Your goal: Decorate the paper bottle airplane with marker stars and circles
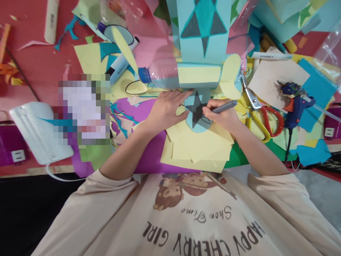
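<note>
My right hand (221, 112) is closed around a grey marker pen (225, 106), its tip end down at a blue paper piece (204, 125). On that paper is a dark star (196, 110), with a drawn curved outline beside it, partly under my fingers. My left hand (167, 109) lies flat with fingers spread, its fingertips at the paper's left edge. Yellow paper sheets (202, 151) lie beneath. Just beyond my hands a plastic bottle (162, 74) with a blue cap lies on its side, wrapped in yellow and blue paper. Behind it stands blue paper with a larger star (204, 26).
Red-and-yellow-handled scissors (262, 110) and a blue glue gun (294, 106) lie to the right. At the left are a white case (39, 131) and a blurred-out patch. A light-blue marker (121, 64) and coloured paper scraps cover the red table (29, 81).
</note>
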